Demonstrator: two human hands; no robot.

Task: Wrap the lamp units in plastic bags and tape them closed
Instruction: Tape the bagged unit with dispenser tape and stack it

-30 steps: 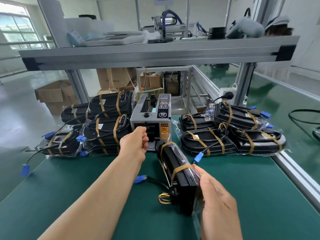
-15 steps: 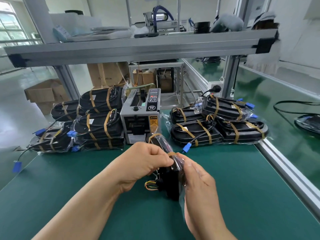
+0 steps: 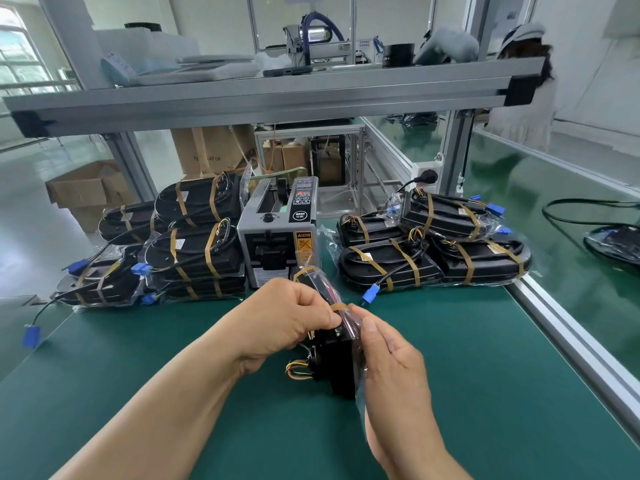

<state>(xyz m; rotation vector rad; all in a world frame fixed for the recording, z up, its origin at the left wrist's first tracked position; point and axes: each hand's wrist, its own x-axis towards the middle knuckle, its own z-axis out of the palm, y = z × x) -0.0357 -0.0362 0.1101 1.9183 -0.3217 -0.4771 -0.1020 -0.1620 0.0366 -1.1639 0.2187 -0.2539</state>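
A black lamp unit [image 3: 337, 367] in a clear plastic bag stands on edge on the green mat [image 3: 467, 358], its coloured wires at the lower left. My left hand [image 3: 280, 325] pinches a strip of brown tape [image 3: 337, 306] at the bag's top. My right hand [image 3: 391, 358] holds the bag's right side, thumb near the tape. A second tape band [image 3: 304, 270] circles the far end.
A grey tape dispenser [image 3: 278, 237] stands just behind the hands. Stacks of bagged, taped lamp units lie to its left [image 3: 194, 251] and right [image 3: 429, 251]. An aluminium rail [image 3: 571, 341] bounds the mat on the right. A shelf beam [image 3: 270, 95] spans overhead.
My left hand left the tape dispenser and came back with a tape strip to the bagged lamp. The lamp was tipped more upright and both hands closed in on its top.
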